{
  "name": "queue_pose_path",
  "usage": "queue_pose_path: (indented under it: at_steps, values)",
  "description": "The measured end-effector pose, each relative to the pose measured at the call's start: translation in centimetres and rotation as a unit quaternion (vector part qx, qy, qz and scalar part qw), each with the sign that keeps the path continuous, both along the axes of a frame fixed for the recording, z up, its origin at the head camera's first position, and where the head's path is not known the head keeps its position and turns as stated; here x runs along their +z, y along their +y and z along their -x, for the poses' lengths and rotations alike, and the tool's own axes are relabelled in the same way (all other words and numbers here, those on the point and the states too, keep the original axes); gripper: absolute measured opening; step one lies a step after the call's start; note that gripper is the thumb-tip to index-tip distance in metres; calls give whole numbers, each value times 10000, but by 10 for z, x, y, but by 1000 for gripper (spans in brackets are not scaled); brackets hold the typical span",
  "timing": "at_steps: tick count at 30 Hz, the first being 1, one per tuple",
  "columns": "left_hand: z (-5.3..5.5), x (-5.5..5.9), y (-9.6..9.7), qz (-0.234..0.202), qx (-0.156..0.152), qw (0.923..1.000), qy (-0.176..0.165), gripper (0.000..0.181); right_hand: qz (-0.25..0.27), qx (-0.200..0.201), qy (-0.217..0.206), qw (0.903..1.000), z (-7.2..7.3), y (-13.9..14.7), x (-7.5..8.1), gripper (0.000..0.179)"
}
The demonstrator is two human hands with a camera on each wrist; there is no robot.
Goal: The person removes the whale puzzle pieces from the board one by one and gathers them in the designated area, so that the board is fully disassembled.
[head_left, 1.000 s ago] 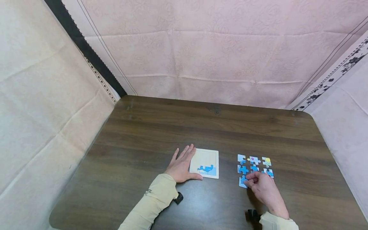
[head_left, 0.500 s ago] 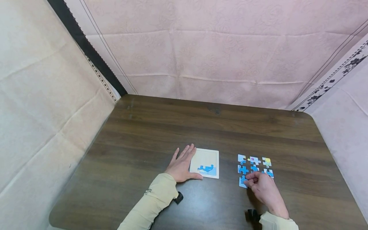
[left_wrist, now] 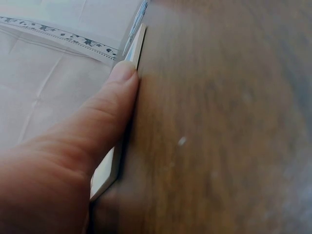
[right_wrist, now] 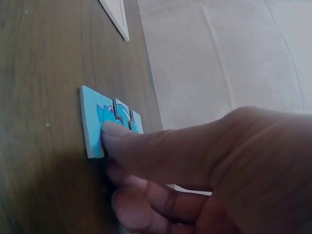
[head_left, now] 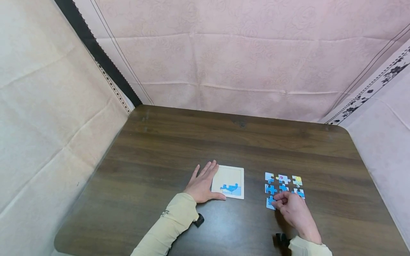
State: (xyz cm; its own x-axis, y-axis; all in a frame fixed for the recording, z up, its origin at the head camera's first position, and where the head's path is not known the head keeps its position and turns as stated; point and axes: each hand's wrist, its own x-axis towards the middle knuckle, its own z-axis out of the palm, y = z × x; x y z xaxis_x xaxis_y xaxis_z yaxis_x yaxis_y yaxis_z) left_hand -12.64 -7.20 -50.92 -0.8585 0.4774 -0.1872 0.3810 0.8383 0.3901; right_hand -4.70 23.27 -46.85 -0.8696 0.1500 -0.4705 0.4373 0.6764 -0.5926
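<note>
My left hand (head_left: 201,183) lies with fingers spread against the left side of a square puzzle board (head_left: 232,173). Its thumb runs along the board's near edge. The board has a pale raised rim and a blue printed picture at its lower right. To the right, my right hand (head_left: 292,209) has its fingers bent over the nearest row of jigsaw pieces. Its thumb tip touches or overlaps the right part of the near-left piece (right_wrist: 91,119), blue with a cartoon figure. Whether the fingers pinch that piece is hidden. The hand covers the rest of that row.
Several loose jigsaw pieces lie spaced in rows, including a pink-spotted one (head_left: 283,178) and a yellow one (head_left: 297,180). Brown wooden table (head_left: 160,149) spreads around the board and pieces. Pale cloth walls (head_left: 237,64) stand at the back and both sides.
Both hands, the board and the pieces keep their places. Only the head view shifts very slightly.
</note>
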Motion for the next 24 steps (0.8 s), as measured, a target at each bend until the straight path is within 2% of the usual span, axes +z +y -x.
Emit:
queue_pose_path:
  at_steps: [24]
  values:
    - [-1, 2, 0, -47, -10, 10000, 51, 117, -404, 135, 521, 9977, -3, -6, 0, 10]
